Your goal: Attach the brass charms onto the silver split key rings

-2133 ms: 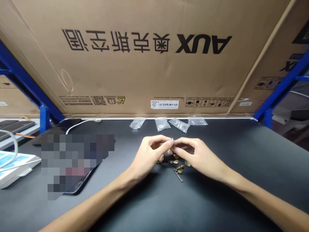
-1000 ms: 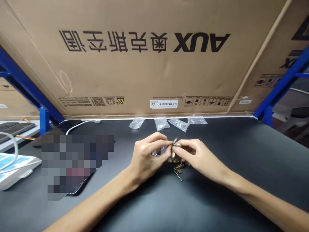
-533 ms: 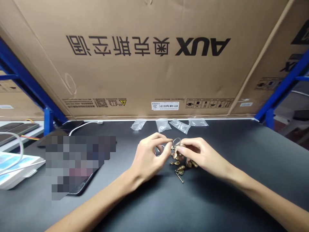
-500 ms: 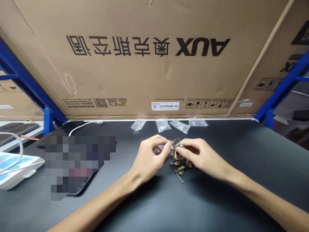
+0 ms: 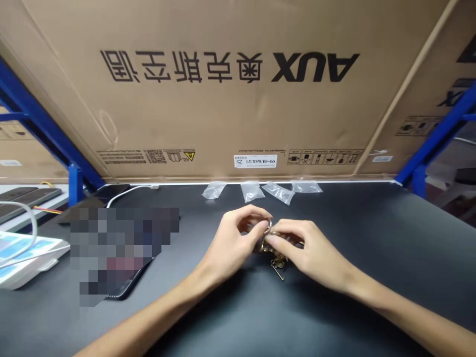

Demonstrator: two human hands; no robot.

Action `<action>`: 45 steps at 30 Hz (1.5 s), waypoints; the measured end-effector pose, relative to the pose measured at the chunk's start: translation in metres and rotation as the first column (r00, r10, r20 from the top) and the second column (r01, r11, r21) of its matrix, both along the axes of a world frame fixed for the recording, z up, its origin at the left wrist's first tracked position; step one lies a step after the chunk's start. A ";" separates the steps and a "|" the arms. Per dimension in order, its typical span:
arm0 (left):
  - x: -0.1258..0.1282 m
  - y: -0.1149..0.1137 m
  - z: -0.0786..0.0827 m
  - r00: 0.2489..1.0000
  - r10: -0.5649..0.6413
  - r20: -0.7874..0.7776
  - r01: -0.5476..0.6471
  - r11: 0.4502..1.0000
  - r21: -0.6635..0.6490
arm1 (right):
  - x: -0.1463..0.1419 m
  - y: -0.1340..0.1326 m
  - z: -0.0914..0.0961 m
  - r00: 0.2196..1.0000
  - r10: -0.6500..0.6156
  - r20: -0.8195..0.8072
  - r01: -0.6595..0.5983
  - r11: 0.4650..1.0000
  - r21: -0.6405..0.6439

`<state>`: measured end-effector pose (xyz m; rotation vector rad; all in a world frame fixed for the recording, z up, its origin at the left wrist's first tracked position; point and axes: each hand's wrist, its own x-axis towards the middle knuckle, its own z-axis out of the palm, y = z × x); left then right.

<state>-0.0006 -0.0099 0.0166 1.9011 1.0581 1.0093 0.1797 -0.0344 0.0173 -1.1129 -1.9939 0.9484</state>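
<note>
Between my hands stands a silver split ring (image 5: pixel 268 227), seen nearly edge-on, pinched by my left hand (image 5: pixel 234 238) at its thumb and fingertips. My right hand (image 5: pixel 308 248) comes in from the other side, its fingertips pressed on small brass charms (image 5: pixel 268 247) just below the ring. More charms lie under my hands, mostly hidden. A thin metal pin with a brass piece (image 5: pixel 278 271) rests on the black mat (image 5: pixel 334 233) beneath my right fingers.
Several clear plastic bags (image 5: pixel 251 191) lie along the mat's far edge, against a large AUX cardboard box (image 5: pixel 230 99) in a blue steel rack (image 5: pixel 76 168). A phone (image 5: pixel 122 290) with a white cable (image 5: pixel 126 191) lies to the left, partly pixelated, near a white box (image 5: pixel 26 258).
My hands have closed in toward each other and the ring has turned edge-on. The brass charms that lay visible on the mat are now mostly hidden beneath my fingers.
</note>
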 end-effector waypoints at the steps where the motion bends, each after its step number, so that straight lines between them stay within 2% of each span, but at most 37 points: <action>1: 0.000 0.000 0.001 1.000 -0.002 0.013 0.002 1.000 -0.004 | 0.000 0.000 0.000 0.999 0.015 -0.028 -0.016 0.999 -0.033; 3: -0.003 0.002 0.001 0.999 -0.015 -0.043 0.021 0.986 0.164 | 0.001 0.001 0.000 0.993 0.048 -0.105 -0.060 0.992 -0.111; 4: -0.005 0.004 0.001 0.995 -0.023 -0.102 0.053 0.952 0.302 | 0.001 0.002 0.000 0.987 0.063 -0.145 -0.085 0.986 -0.147; 6: -0.010 0.008 -0.001 0.974 -0.018 -0.226 0.145 0.819 0.556 | 0.003 0.003 0.000 0.977 0.083 -0.195 -0.118 0.977 -0.176; 8: -0.015 0.012 -0.003 0.954 0.014 -0.301 0.208 0.693 0.690 | 0.004 0.005 0.000 0.975 0.089 -0.205 -0.124 0.978 -0.166; 10: -0.018 0.015 -0.004 0.944 0.036 -0.327 0.237 0.616 0.751 | 0.004 0.006 0.001 0.974 0.090 -0.207 -0.124 0.979 -0.161; 16: -0.018 0.019 -0.002 0.926 0.023 -0.377 0.323 0.468 0.822 | 0.002 0.007 0.000 0.947 0.094 -0.309 -0.186 0.941 -0.282; 19: -0.019 0.021 -0.002 0.921 0.052 -0.385 0.344 0.355 0.869 | 0.003 0.007 -0.001 0.912 0.051 -0.406 -0.219 0.900 -0.377; 20: -0.021 0.023 -0.002 0.918 0.059 -0.393 0.354 0.328 0.876 | 0.004 0.006 0.000 0.895 0.033 -0.446 -0.238 0.879 -0.413; 21: -0.023 0.025 -0.003 0.913 0.067 -0.402 0.361 0.324 0.874 | 0.006 0.006 0.002 0.879 0.012 -0.477 -0.250 0.864 -0.438; 22: -0.025 0.028 -0.005 0.912 0.080 -0.402 0.352 0.348 0.869 | 0.009 0.006 0.004 0.870 -0.006 -0.493 -0.246 0.862 -0.444; 23: -0.028 0.031 -0.006 0.916 0.101 -0.387 0.320 0.394 0.862 | 0.012 0.007 0.007 0.871 -0.020 -0.491 -0.221 0.876 -0.429; 27: -0.037 0.046 -0.011 0.907 0.247 -0.341 0.088 0.681 0.727 | 0.028 0.016 0.019 0.933 -0.053 -0.355 -0.034 0.971 -0.236; 30: -0.042 0.054 -0.013 0.856 0.263 -0.446 0.029 0.835 0.549 | 0.040 0.028 0.024 0.995 -0.072 -0.063 0.064 0.991 -0.114; 32: -0.044 0.057 -0.014 0.823 0.252 -0.509 0.000 0.896 0.443 | 0.047 0.035 0.022 0.984 -0.077 0.162 0.093 0.991 -0.092; 35: -0.045 0.058 -0.016 0.798 0.245 -0.551 -0.040 0.933 0.358 | 0.052 0.043 0.014 0.926 -0.053 0.373 0.082 0.995 -0.064; 38: -0.044 0.058 -0.017 0.794 0.251 -0.554 -0.049 0.934 0.353 | 0.053 0.046 0.005 0.840 -0.120 0.528 0.074 0.991 0.108; 41: -0.044 0.058 -0.017 0.790 0.255 -0.558 -0.051 0.934 0.355 | 0.054 0.044 0.002 0.754 -0.219 0.620 0.065 0.963 0.261; 45: -0.044 0.058 -0.017 0.748 0.276 -0.603 -0.037 0.925 0.378 | 0.055 0.041 0.007 0.686 -0.256 0.681 0.032 0.946 0.324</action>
